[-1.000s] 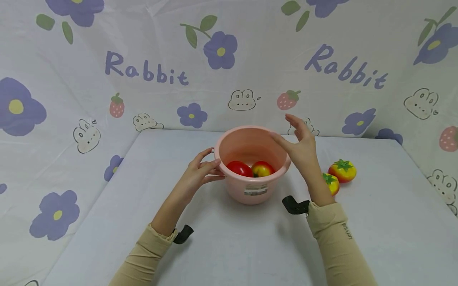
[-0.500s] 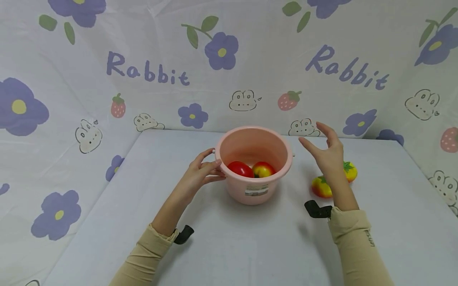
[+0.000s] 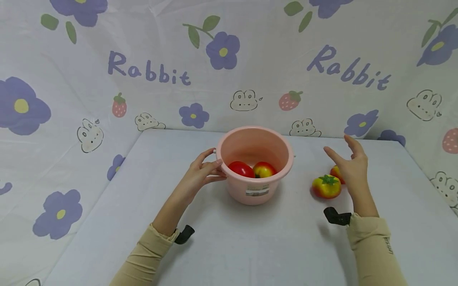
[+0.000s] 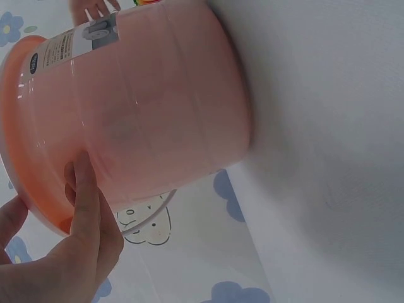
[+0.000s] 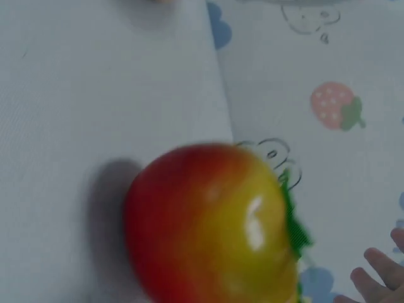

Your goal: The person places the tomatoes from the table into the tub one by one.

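A pink bucket (image 3: pixel 237 190) stands upright on the white-covered table. My left hand (image 3: pixel 200 171) holds its rim at the left side, thumb at the rim and fingers against the outer wall (image 4: pixel 139 113). Inside lie a red fruit (image 3: pixel 241 169) and a red-and-yellow one (image 3: pixel 264 170). To the bucket's right, my right hand (image 3: pixel 352 167) is raised with thumb and fingers spread apart, holding nothing. Just left of it sits a red-and-yellow toy tomato with a green leafy top (image 3: pixel 326 186), large in the right wrist view. A second tomato (image 3: pixel 335 173) is partly hidden behind that hand.
A patterned cloth (image 3: pixel 264 71) with flowers, rabbits and strawberries hangs behind the table's back edge. The bucket's thin handle (image 4: pixel 151 218) hangs at its far side in the left wrist view. Black camera mounts (image 3: pixel 336 216) sit at both wrists.
My right hand has moved away from the bucket's right rim, rightward and slightly lower, uncovering the nearer tomato and partly covering the farther one. The left hand and bucket have kept their places.
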### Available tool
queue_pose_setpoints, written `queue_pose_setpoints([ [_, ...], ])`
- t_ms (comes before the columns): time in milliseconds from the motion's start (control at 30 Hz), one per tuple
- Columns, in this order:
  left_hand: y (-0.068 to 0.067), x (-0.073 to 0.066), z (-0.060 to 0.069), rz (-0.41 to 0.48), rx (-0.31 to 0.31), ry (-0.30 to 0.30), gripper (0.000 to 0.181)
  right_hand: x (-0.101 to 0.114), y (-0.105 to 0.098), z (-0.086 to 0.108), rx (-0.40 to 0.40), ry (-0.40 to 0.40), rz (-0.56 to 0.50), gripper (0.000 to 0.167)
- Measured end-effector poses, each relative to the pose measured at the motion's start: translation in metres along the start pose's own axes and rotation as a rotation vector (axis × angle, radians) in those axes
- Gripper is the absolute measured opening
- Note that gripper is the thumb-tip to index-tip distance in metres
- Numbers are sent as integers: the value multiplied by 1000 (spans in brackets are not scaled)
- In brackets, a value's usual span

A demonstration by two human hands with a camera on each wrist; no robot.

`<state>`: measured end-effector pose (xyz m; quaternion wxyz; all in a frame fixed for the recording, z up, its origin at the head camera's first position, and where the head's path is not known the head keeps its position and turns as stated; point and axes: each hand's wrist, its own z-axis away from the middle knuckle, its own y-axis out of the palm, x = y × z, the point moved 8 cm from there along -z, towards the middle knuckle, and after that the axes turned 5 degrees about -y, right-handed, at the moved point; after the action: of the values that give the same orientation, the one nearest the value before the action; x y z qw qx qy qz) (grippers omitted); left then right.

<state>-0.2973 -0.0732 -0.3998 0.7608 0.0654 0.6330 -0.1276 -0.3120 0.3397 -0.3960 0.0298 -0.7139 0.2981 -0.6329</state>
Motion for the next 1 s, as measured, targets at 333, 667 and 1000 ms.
queue_pose_setpoints([
  [333,0,0,1,-8,-2,5,68,-54,-7,1,22,181,9,90],
  [667,1,0,1,-6,1,-1,66,-89,-2,3,46,262,-43,102],
  [1000,0,0,1,-17,-2,0,66,-105,1,2,20,297,-51,101],
])
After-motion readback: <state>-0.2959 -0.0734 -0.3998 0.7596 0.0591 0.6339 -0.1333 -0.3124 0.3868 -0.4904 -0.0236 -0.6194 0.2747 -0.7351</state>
